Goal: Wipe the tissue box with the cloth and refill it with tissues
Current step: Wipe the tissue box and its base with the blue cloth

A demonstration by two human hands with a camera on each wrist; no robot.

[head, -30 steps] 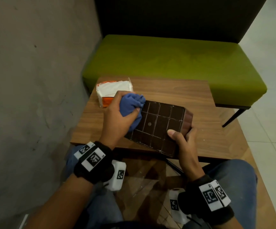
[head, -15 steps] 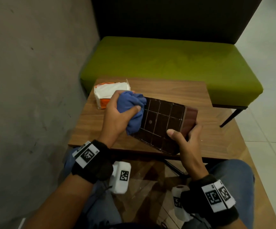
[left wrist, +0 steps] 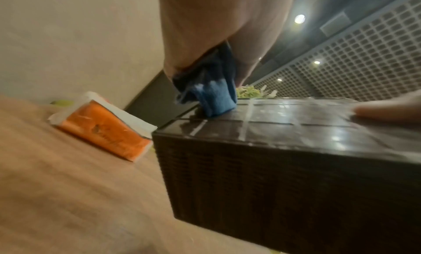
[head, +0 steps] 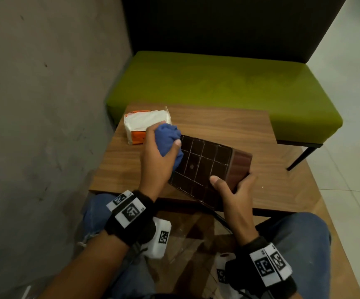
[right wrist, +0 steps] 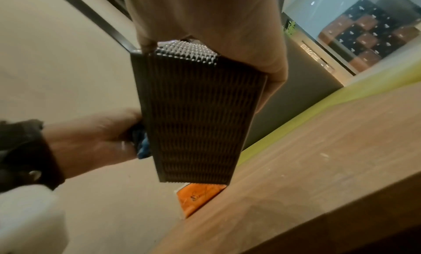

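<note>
The dark brown tissue box (head: 205, 167) is tilted up on the wooden table (head: 250, 134), its gridded flat face turned toward me. My right hand (head: 233, 186) grips its near right corner, thumb on the gridded face and fingers round the side. My left hand (head: 159, 156) holds a bunched blue cloth (head: 168, 137) and presses it on the box's far left end. In the left wrist view the cloth (left wrist: 216, 99) touches the gridded face of the box (left wrist: 284, 149). The right wrist view shows the box's (right wrist: 196, 117) woven side. An orange and white tissue pack (head: 146, 126) lies behind the left hand.
A green bench seat (head: 218, 83) with a dark backrest stands right behind the table. A grey concrete wall (head: 45, 104) runs along the left. My knees in jeans (head: 293, 238) are under the table's near edge. Pale floor tiles lie to the right.
My left hand with the cloth has slid from the middle-left of the gridded face toward the box's far left corner. The right hand keeps its grip, and the box stays tilted.
</note>
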